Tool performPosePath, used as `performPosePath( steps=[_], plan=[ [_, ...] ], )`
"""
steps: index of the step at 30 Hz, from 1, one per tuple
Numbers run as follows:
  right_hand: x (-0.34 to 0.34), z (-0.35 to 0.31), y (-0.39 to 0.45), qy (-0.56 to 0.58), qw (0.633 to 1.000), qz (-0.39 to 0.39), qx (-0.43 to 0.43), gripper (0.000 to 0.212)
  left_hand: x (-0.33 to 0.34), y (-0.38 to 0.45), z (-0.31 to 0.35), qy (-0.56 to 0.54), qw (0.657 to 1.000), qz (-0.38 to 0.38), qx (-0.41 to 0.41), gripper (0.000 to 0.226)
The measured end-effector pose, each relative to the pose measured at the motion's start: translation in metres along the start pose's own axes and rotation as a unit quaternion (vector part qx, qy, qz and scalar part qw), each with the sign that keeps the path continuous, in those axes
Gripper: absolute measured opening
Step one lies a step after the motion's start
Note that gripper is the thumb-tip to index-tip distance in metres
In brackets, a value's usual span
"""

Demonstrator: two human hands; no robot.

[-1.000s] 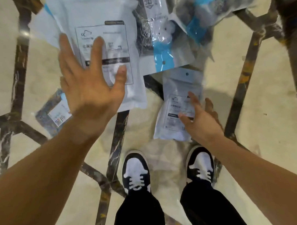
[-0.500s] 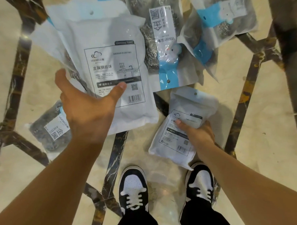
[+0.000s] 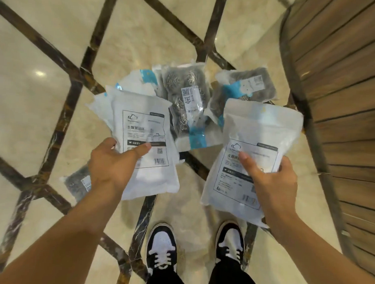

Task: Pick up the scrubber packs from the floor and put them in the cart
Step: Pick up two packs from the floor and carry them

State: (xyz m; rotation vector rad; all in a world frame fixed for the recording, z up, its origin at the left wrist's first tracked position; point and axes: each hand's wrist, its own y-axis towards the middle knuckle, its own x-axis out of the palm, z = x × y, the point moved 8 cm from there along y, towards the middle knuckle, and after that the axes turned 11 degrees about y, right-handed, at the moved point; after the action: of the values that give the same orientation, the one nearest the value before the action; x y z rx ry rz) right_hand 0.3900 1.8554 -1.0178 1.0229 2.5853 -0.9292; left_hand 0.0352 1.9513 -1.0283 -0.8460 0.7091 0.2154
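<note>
The left hand (image 3: 115,162) pinches a white scrubber pack (image 3: 144,146) near its lower edge, thumb on the printed face, fingers hidden behind. The right hand (image 3: 272,183) grips a second white pack (image 3: 254,148) the same way, thumb across the label. Both pouches look light, soft and slick, likely to flop or slide, so holding low across the full width seems safest. More packs (image 3: 188,103) lie on the marble floor (image 3: 45,94) beyond the hands, and another dark pack (image 3: 81,182) lies under the left wrist. No cart is in view.
</note>
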Motion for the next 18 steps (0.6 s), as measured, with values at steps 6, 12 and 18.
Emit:
performPosePath(
  steps=[6,12,18],
  plan=[
    [-0.006,-0.171,-0.025,0.032,0.992,-0.071,-0.100,0.051,-0.104,-0.060,0.112,-0.112,0.988,0.001,0.109,0.042],
    [-0.038,-0.371,-0.103,0.064,0.976,-0.091,-0.186,0.044,-0.251,-0.164,0.220,-0.179,0.965,-0.017,0.193,0.047],
    [-0.089,-0.535,-0.208,0.143,0.956,-0.122,-0.223,0.056,-0.420,-0.277,0.293,-0.262,0.937,0.021,0.229,0.051]
  ],
)
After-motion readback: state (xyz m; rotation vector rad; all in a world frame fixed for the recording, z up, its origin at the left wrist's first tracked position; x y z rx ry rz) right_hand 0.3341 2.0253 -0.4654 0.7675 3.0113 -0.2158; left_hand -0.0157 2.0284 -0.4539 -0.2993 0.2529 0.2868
